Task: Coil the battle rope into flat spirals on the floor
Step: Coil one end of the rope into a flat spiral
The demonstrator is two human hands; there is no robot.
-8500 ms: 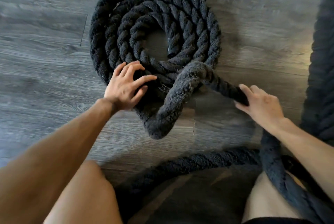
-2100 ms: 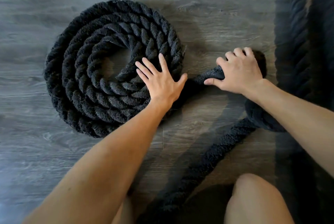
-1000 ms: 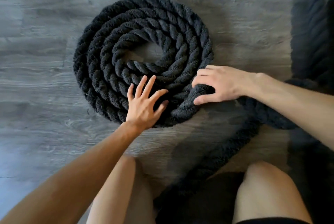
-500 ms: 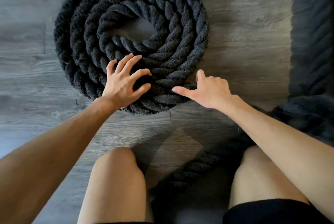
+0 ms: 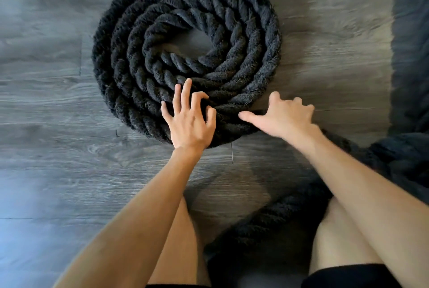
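Note:
A thick black battle rope lies wound into a flat spiral (image 5: 232,39) of several turns on the grey wood floor, with a small open gap at its centre. My left hand (image 5: 189,122) rests fingers spread on the spiral's near edge, pressing the turns down. My right hand (image 5: 282,117) lies beside it on the outermost turn, thumb stretched left along the rope, fingers loosely curled and not closed around it. The loose tail (image 5: 276,215) leaves the spiral under my right forearm and runs down between my knees.
More of the same rope is heaped at the right edge (image 5: 401,160) and runs up along the right side (image 5: 411,43). My bare knees (image 5: 181,241) are at the bottom of the view. Grey plank flooring (image 5: 46,113) extends to the left.
The last stretch of rope has been laid against the spiral's near right side. My right hand went from gripping the rope to resting open on the outer turn; my left hand shifted slightly right.

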